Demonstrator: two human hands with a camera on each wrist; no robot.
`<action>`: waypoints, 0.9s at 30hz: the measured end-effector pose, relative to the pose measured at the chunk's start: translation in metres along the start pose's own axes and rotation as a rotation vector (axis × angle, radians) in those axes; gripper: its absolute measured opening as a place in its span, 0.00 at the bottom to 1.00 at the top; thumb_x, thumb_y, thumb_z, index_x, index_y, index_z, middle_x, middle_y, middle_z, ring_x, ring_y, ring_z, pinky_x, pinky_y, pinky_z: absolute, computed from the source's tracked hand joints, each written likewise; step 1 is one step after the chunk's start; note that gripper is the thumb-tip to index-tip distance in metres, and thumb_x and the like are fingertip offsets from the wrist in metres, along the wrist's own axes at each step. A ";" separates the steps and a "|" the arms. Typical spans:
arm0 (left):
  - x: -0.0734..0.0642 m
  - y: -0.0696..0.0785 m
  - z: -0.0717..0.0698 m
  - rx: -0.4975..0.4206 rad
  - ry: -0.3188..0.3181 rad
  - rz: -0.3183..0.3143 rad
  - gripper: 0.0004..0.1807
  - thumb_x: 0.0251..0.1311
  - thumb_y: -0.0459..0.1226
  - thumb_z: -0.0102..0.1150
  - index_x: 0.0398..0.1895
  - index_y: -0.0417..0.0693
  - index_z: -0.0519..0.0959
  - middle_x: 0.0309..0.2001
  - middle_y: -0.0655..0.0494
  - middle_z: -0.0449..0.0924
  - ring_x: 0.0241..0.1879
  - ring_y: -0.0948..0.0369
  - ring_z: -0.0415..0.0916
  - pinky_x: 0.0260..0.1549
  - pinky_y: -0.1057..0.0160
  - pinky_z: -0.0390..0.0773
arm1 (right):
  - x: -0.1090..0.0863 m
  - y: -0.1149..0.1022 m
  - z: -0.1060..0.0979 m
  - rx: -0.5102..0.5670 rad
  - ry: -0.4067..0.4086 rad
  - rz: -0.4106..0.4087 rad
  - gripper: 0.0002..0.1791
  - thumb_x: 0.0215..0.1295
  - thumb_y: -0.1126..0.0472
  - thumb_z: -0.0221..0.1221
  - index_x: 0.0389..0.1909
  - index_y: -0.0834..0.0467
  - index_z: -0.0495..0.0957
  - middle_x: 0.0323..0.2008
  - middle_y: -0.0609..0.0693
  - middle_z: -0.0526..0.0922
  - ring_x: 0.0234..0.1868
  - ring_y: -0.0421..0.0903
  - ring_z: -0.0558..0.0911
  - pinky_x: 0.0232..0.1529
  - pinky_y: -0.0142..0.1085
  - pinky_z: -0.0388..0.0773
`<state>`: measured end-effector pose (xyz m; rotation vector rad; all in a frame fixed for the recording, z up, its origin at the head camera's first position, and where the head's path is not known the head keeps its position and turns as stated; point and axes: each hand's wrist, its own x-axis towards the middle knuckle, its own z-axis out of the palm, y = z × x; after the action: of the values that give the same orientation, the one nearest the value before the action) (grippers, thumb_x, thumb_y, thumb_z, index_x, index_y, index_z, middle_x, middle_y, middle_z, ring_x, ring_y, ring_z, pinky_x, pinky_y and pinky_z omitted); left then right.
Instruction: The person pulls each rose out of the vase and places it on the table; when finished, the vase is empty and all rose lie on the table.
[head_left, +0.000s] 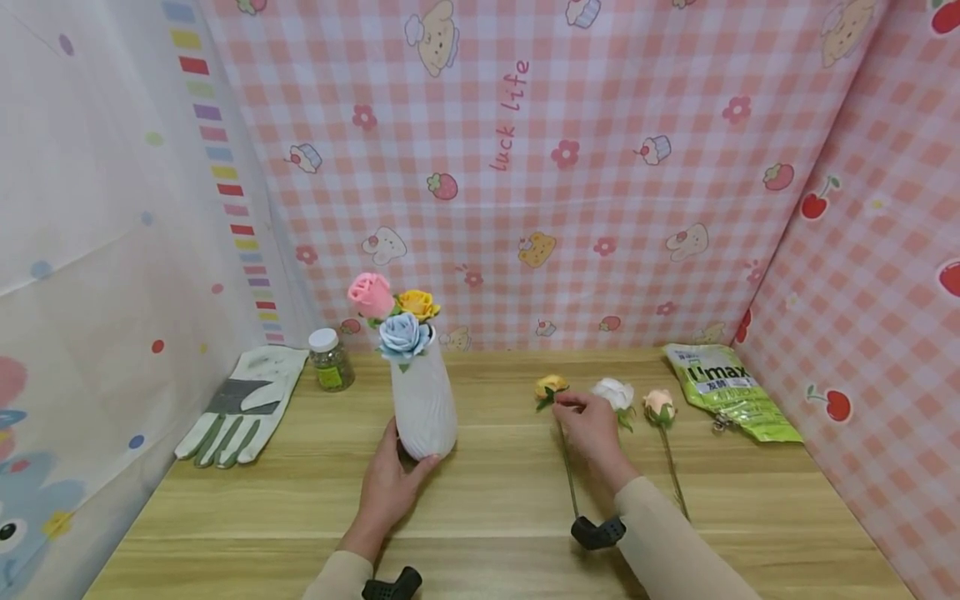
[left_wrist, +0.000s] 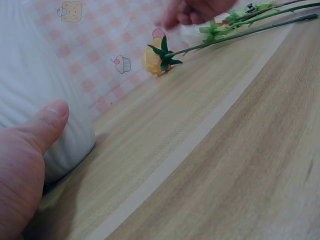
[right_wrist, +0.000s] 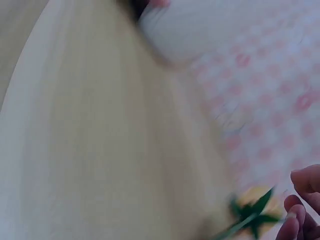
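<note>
A white ribbed vase (head_left: 424,404) holds a pink rose (head_left: 371,295), a yellow rose (head_left: 417,305) and a blue rose (head_left: 404,336); it leans slightly. My left hand (head_left: 390,483) grips the vase's lower part, its thumb (left_wrist: 50,122) along the near side. On the table lies a second yellow rose (head_left: 551,387), its thin green stem (left_wrist: 220,43) pointing toward me. Just above that stem hovers my right hand (head_left: 592,429), thumb and fingers apart in the right wrist view. A white rose (head_left: 613,393) and a peach rose (head_left: 660,406) lie to its right.
At the left are a white and grey work glove (head_left: 243,404) and a small jar (head_left: 330,362) with a white lid. A green packet (head_left: 731,392) lies at the right back. Patterned cloth (head_left: 480,208) hangs behind the wooden table (head_left: 495,533).
</note>
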<state>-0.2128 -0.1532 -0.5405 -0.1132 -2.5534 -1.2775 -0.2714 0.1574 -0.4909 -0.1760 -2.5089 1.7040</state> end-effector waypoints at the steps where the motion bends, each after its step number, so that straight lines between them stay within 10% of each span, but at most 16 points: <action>1: 0.000 0.000 0.000 0.002 -0.001 0.000 0.52 0.54 0.56 0.66 0.74 0.42 0.51 0.65 0.40 0.67 0.63 0.48 0.66 0.59 0.46 0.67 | -0.002 -0.007 -0.002 0.004 -0.008 -0.027 0.13 0.62 0.60 0.64 0.46 0.59 0.84 0.41 0.51 0.83 0.36 0.46 0.75 0.29 0.32 0.72; 16: 0.001 0.001 -0.002 -0.005 0.004 -0.022 0.51 0.53 0.56 0.66 0.74 0.46 0.52 0.65 0.41 0.66 0.63 0.48 0.67 0.59 0.46 0.67 | -0.043 -0.151 0.017 0.023 -0.290 -0.406 0.20 0.60 0.54 0.67 0.53 0.53 0.81 0.46 0.46 0.81 0.42 0.49 0.76 0.28 0.36 0.76; 27: 0.001 0.001 0.000 -0.010 0.033 0.029 0.50 0.53 0.54 0.67 0.73 0.43 0.54 0.64 0.40 0.68 0.62 0.48 0.67 0.57 0.45 0.68 | -0.042 -0.187 0.059 -0.093 -0.307 -0.525 0.29 0.56 0.47 0.69 0.60 0.49 0.76 0.51 0.43 0.77 0.48 0.48 0.75 0.40 0.38 0.76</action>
<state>-0.2132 -0.1520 -0.5393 -0.1303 -2.5084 -1.2713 -0.2457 0.0281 -0.3398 0.7237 -2.5149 1.4821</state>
